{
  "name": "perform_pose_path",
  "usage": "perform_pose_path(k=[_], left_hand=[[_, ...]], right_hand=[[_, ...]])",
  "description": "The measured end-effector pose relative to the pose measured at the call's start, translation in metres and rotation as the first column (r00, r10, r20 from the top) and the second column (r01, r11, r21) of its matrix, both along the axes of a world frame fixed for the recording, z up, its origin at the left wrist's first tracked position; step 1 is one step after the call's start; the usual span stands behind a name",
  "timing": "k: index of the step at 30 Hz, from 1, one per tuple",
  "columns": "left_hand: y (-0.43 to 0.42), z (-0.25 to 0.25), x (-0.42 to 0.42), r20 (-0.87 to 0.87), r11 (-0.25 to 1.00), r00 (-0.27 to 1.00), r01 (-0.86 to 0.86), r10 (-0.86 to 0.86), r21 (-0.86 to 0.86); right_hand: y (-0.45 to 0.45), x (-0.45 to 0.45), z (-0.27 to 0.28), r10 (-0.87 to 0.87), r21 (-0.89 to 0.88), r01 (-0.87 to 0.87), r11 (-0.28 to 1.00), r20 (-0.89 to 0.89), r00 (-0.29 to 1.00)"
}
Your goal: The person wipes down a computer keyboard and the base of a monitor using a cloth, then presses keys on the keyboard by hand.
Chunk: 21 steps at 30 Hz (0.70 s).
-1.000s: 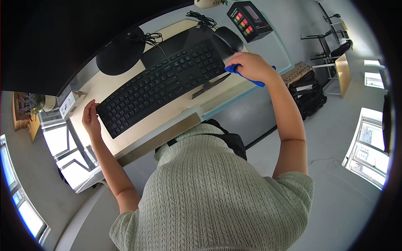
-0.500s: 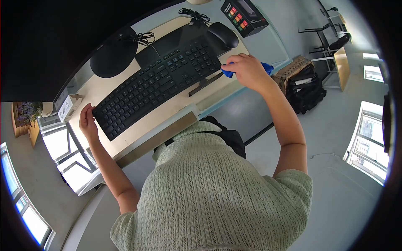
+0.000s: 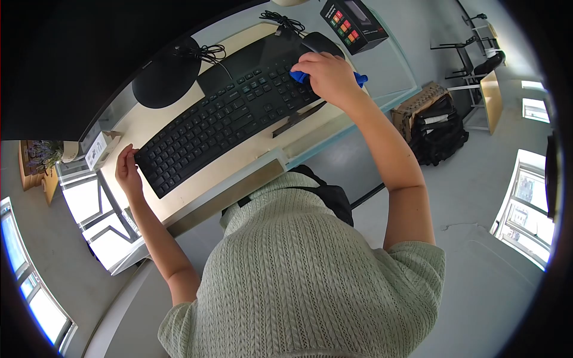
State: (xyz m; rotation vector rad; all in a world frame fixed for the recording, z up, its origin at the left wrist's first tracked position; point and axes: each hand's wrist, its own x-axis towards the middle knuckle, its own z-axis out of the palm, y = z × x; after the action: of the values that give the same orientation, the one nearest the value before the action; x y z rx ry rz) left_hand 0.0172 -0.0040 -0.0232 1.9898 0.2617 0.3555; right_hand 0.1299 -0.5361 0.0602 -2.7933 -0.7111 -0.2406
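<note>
A black keyboard [image 3: 209, 122] lies at a slant across the light desktop. My left hand [image 3: 128, 169] grips its left end, fingers curled at the edge. Over the number pad at the other end, my right hand [image 3: 331, 79] is closed on a blue cloth [image 3: 299, 77], which pokes out on both sides of the fist. Whether the cloth presses on the keys is hidden by the fingers. Just beyond the right hand is a black mouse [image 3: 323, 43], partly covered by it.
A dark monitor [image 3: 71, 65] with a round black base [image 3: 167, 77] fills the upper left. Bundled cables [image 3: 283, 22] lie behind the keyboard. A black box with coloured squares [image 3: 355, 27] stands at the back right. A cardboard box [image 3: 421, 104] and black bag [image 3: 440, 134] are on the floor.
My right hand has moved left with the blue cloth, from beside the keyboard's right end to over the number pad. My left hand stays at the left end.
</note>
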Motion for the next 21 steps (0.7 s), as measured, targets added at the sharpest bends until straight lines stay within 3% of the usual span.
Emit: perform_pose_path(k=[2, 5, 7, 11, 13, 15, 17, 21], left_hand=[[-0.004, 0.004, -0.001, -0.020, 0.998, 1.000, -0.018, 0.019, 0.052], [-0.005, 0.005, -0.001, -0.018, 1.000, 1.000, -0.011, 0.011, 0.021], [-0.002, 0.001, -0.001, -0.016, 1.000, 1.000, -0.005, 0.005, 0.010], [-0.002, 0.002, -0.001, -0.019, 1.000, 1.000, -0.014, 0.015, 0.006], [-0.002, 0.000, -0.002, -0.014, 1.000, 1.000, -0.009, 0.009, -0.001], [-0.001, -0.001, 0.001, -0.003, 1.000, 1.000, -0.002, 0.002, -0.006], [-0.001, 0.000, 0.000, -0.009, 1.000, 1.000, -0.007, 0.007, 0.008], [-0.003, 0.001, -0.001, -0.008, 0.999, 1.000, -0.019, 0.019, 0.026]], right_hand=[[-0.006, 0.003, 0.000, -0.005, -0.019, 0.004, 1.000, -0.022, 1.000], [-0.010, 0.003, 0.012, -0.138, -0.183, 0.137, 0.974, 0.006, 0.990], [-0.006, -0.004, 0.017, -0.029, 0.030, 0.031, 0.999, -0.073, 0.997], [-0.015, -0.015, 0.013, -0.013, -0.019, 0.009, 1.000, -0.282, 0.959], [-0.025, -0.011, 0.019, -0.203, -0.223, 0.168, 0.960, -0.146, 0.968], [-0.024, -0.014, 0.016, -0.188, -0.187, 0.170, 0.968, -0.086, 0.978], [-0.016, -0.021, 0.015, -0.023, 0.099, 0.042, 0.994, -0.185, 0.982], [-0.014, -0.019, 0.013, -0.151, -0.049, 0.144, 0.988, -0.226, 0.962]])
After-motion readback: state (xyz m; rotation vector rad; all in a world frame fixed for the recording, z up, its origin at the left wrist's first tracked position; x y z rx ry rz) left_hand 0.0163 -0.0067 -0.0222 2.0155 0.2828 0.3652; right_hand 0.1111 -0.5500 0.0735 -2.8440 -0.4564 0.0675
